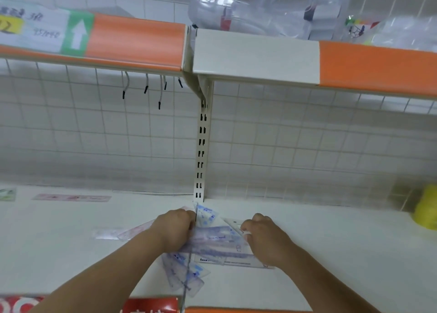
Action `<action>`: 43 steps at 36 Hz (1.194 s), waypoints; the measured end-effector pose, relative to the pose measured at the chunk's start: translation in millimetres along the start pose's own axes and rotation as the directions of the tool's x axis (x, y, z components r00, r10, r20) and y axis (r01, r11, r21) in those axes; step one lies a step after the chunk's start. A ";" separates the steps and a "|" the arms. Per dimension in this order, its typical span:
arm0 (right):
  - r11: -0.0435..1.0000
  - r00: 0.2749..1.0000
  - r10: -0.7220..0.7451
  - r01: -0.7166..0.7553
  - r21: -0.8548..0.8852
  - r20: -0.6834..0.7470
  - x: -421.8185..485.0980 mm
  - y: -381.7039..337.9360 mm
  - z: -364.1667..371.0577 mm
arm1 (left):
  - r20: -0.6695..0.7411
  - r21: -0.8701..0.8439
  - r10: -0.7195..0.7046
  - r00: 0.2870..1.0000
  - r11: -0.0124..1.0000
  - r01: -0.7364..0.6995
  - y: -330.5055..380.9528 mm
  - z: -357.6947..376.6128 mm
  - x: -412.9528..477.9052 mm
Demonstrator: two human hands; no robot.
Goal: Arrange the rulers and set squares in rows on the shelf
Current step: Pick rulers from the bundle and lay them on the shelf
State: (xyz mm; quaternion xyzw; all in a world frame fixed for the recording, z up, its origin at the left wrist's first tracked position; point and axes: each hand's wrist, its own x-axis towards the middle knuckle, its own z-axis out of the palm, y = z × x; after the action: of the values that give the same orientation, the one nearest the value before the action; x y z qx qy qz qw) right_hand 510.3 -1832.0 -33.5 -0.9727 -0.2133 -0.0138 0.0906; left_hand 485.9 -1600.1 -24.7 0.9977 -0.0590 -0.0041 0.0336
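the left hand [173, 230] and right hand [262, 237] are reaching forward, fingers curling round opposite ends of a bundle of clear blue-printed plastic rulers [212, 240] on the white shelf [343, 241]; loose clear set squares [183, 277] are lying underneath.

rulers [217, 239]: clear glossy plastic | shelf [331, 241]: smooth matt white | upright [201, 147]: painted metal

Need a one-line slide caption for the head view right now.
Left hand and right hand grip a jumbled pile of rulers and set squares on the white shelf.
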 end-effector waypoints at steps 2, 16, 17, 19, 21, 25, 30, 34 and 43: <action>1.000 1.000 -0.004 0.004 0.002 -0.011 0.3 -0.8 0.0 | -0.005 -0.011 0.013 1.000 1.000 -0.013 -0.6 -0.7 -0.7; 0.998 0.998 -0.055 0.055 0.018 -0.013 -3.9 -15.9 -2.2 | -0.087 -0.189 -0.106 0.991 0.978 0.089 -3.3 -8.7 -0.9; 0.997 0.998 -0.061 0.061 0.047 0.003 -4.6 -17.8 -1.7 | -0.073 -0.176 -0.104 0.992 0.980 0.090 -3.8 -9.0 -1.7; 0.992 0.995 -0.087 0.082 0.094 0.044 -6.0 -22.1 -1.0 | -0.061 -0.159 -0.090 0.994 0.984 0.080 -5.5 -9.2 -2.6; 0.989 0.990 -0.108 0.098 0.107 0.093 -6.5 -26.1 -0.8 | -0.030 -0.180 -0.073 0.997 0.981 0.066 -6.8 -8.7 -3.8; 0.990 0.984 -0.120 0.109 0.090 0.133 -5.8 -30.3 0.5 | 0.069 -0.188 -0.042 0.997 0.981 0.054 -9.2 -10.2 -7.9; 0.992 0.985 -0.114 0.106 0.069 0.127 -5.0 -30.2 -1.5 | 0.095 -0.177 -0.021 0.995 0.983 0.038 -9.8 -13.7 -11.2; 0.993 0.991 -0.105 0.099 0.071 0.080 -6.3 -30.6 -4.7 | 0.094 -0.158 -0.036 0.995 0.986 0.051 -7.1 -16.3 -12.2; 0.977 0.991 -0.057 0.029 0.213 0.125 -14.7 -24.4 -9.4 | 0.034 -0.023 -0.038 0.999 0.999 0.039 -2.9 -17.1 -12.1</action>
State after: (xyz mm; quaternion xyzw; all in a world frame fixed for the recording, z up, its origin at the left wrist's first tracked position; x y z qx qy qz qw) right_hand 486.9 -1818.0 -21.1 -0.9516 -0.2399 0.0706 0.1787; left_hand 474.5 -1594.6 -7.8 0.9980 -0.0403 -0.0223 0.0441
